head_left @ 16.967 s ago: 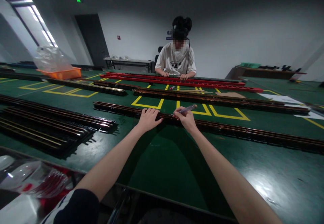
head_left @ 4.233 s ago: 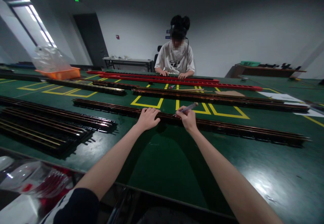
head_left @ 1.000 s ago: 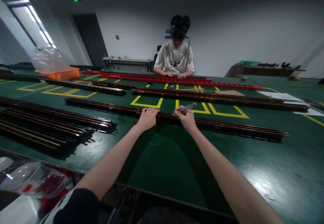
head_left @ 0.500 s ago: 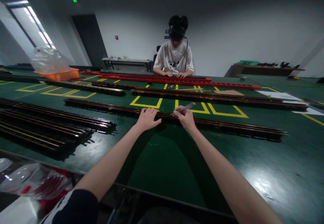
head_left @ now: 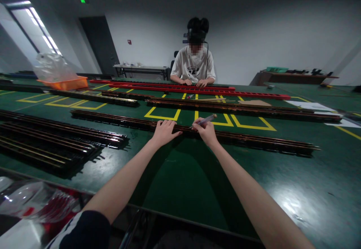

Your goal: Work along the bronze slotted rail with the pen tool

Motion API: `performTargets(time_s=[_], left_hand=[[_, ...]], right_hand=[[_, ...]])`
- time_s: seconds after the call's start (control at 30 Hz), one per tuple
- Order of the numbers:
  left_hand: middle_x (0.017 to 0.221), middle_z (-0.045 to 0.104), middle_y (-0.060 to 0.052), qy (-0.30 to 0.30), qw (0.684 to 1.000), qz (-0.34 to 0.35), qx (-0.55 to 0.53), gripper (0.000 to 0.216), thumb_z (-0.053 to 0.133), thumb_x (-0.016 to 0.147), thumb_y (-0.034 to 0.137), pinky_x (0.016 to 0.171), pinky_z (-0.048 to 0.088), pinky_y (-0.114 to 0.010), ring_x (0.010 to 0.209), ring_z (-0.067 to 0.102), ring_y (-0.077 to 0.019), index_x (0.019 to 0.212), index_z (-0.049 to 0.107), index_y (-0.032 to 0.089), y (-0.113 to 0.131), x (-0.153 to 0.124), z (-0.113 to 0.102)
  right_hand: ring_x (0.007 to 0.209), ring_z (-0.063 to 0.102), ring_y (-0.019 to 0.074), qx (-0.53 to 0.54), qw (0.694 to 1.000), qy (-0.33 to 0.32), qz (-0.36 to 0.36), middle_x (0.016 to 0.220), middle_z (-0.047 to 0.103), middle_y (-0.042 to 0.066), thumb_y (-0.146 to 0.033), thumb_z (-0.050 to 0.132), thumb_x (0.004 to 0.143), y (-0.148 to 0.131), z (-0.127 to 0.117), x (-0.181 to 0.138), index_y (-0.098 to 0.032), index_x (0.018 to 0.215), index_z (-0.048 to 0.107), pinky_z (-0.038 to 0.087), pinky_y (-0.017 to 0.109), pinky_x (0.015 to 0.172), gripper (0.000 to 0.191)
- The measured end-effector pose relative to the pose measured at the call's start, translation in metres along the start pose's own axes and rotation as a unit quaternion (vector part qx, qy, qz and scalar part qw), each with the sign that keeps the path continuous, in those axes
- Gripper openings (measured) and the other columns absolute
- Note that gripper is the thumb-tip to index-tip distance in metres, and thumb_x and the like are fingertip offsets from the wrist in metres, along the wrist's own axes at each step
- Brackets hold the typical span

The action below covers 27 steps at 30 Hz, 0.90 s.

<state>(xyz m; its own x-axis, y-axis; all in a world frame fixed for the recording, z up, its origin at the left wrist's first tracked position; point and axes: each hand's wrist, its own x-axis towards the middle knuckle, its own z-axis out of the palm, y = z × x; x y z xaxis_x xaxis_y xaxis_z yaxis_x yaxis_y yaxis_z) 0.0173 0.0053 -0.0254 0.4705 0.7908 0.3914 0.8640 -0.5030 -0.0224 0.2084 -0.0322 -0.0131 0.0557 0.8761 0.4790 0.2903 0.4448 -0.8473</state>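
Observation:
A long dark rail assembly with copper-coloured strips lies across the green table in front of me. My left hand rests on top of it, fingers stretched over the strips and thumb pointing right. Just to the right, my right hand pinches a slim pen-like tool with a greyish barrel. The tool leans, its upper end to the right and its tip down at the rail assembly. What exactly the tip touches is too small to tell.
More dark rails lie at the left, and another long rail bundle lies beyond mine. Across the table a person works by red rails. An orange tray with a plastic bag stands far left; papers lie right.
Almost nothing differs. My left thumb reaches slightly further right along the rail assembly; my right hand keeps the tool in the same place.

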Motion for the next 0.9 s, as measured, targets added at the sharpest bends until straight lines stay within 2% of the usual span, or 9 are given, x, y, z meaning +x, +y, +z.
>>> performTargets(time_s=[0.4, 0.9], left_hand=[[0.108, 0.064, -0.012, 0.008, 1.0, -0.002, 0.013, 0.041, 0.045, 0.089, 0.047, 0.093, 0.034, -0.044, 0.104, 0.055, -0.0284, 0.109, 0.058, 0.014, 0.0034, 0.0001, 0.0007], [0.112, 0.064, -0.008, 0.009, 1.0, 0.006, 0.004, 0.031, 0.044, 0.088, 0.037, 0.094, 0.034, -0.045, 0.105, 0.054, -0.0267, 0.111, 0.058, 0.02, 0.0029, -0.0008, -0.0004]], right_hand=[[0.061, 0.062, 0.0182, 0.009, 1.0, 0.01, 0.01, 0.061, 0.064, 0.002, -0.028, 0.058, 0.072, 0.0006, 0.0007, 0.001, -0.019, 0.065, 0.059, 0.049, 0.031, 0.062, 0.011], [0.062, 0.063, 0.0184, 0.029, 0.999, 0.02, 0.019, 0.064, 0.065, 0.003, -0.028, 0.06, 0.071, 0.0013, 0.0021, 0.0014, -0.018, 0.067, 0.062, 0.05, 0.031, 0.062, 0.011]])
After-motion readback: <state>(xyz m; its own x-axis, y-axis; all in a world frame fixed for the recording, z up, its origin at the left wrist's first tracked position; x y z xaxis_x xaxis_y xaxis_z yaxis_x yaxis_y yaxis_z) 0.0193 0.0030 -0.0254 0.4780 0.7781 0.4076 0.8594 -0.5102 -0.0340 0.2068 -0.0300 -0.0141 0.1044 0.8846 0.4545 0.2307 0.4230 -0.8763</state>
